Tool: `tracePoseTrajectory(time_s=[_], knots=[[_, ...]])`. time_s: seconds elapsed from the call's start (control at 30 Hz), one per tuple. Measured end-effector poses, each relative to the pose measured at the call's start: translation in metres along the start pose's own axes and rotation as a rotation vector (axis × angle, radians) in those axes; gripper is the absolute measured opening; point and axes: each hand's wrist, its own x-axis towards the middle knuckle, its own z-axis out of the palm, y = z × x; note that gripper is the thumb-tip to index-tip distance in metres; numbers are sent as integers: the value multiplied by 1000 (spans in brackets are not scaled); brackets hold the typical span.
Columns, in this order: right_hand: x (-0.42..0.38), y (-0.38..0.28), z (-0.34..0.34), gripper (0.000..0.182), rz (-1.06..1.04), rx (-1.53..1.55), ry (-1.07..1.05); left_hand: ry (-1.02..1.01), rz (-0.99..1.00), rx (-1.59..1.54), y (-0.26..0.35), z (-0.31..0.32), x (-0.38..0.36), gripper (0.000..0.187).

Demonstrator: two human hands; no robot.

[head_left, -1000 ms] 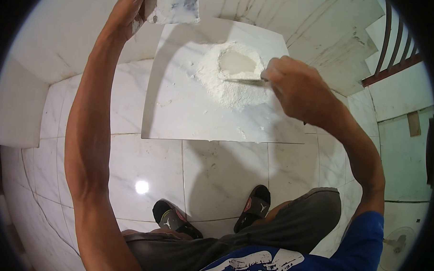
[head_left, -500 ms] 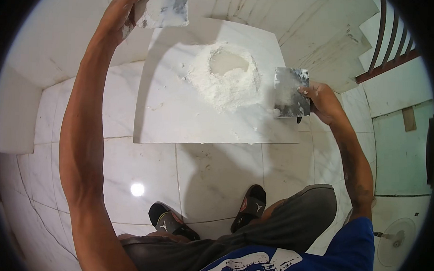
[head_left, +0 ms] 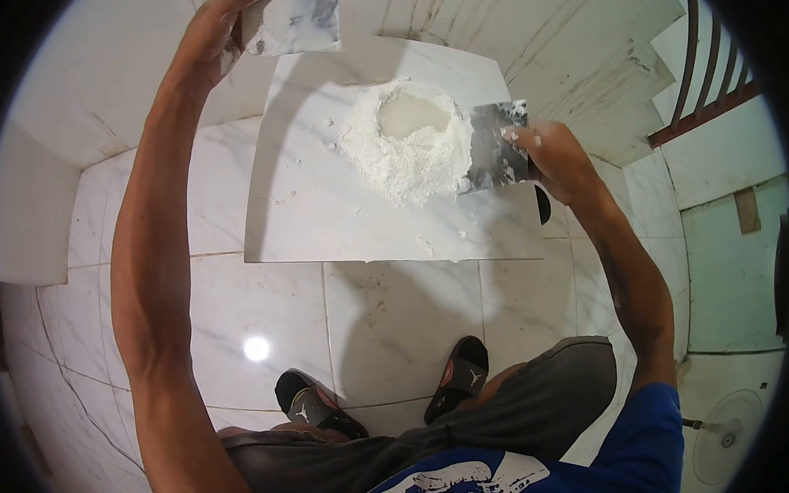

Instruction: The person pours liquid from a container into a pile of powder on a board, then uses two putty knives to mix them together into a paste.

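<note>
On a white marble-patterned board [head_left: 317,231] lies a mound of white powder [head_left: 410,171], with a pool of cloudy liquid [head_left: 409,118] in its hollow. My right hand [head_left: 561,161] grips a flat metal scraper [head_left: 493,154] smeared with white. That blade's left edge meets the right side of the mound. Up at the top left, my left hand [head_left: 212,36] is closed on a second scraper [head_left: 302,17], also coated in white and held above the board's far left corner. The top of this scraper is cut off by the frame.
Small crumbs of powder dot the board. Pale tiled floor [head_left: 410,308] surrounds it, and a stained wall [head_left: 541,43] rises behind. Dark bars [head_left: 713,75] stand at upper right, a fan [head_left: 727,439] at lower right. My slippers [head_left: 459,379] are near the board's front edge.
My right hand has moved left and slightly up, bringing its scraper from beside the mound to its right edge. My left hand and its scraper have barely moved.
</note>
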Motion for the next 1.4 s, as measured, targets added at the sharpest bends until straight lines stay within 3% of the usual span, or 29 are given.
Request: tracePoseTrajectory(time_s=[0.17,0.3,0.43,0.57,0.67,0.73,0.77,1.03,1.1,1.17,1.23,1.4], knots=[[5,-31,10,31,-114,-195,51,172,64,-75,9,24,-14,72],[12,-55,8,31,-159,-328,49,10,10,-4,5,6,0,77],[43,-28,-33,21,-39,-93,68,26,-2,9,8,6,-2,73],[50,21,-63,24,139,74,94,121,-5,-14,5,4,-3,71],[39,37,-58,28,212,118,75,-21,-17,3,-5,-10,9,69],[42,41,-60,30,217,109,39,-66,-41,-12,-6,-4,5,49],[46,43,-57,30,201,102,29,-87,-55,-19,-7,-3,5,42],[48,4,-27,24,74,-47,-39,-71,-68,-13,-12,-7,9,42],[56,-1,-36,22,-305,-552,-178,-65,-78,8,-14,-9,10,41],[55,-3,-40,20,-337,-603,-185,-72,-76,2,-18,-14,12,41],[37,-32,-13,18,-29,-202,-71,-27,-72,-11,-16,-5,8,40],[40,-26,-11,15,-71,-141,-42,-58,-55,-13,-17,-5,-13,39]])
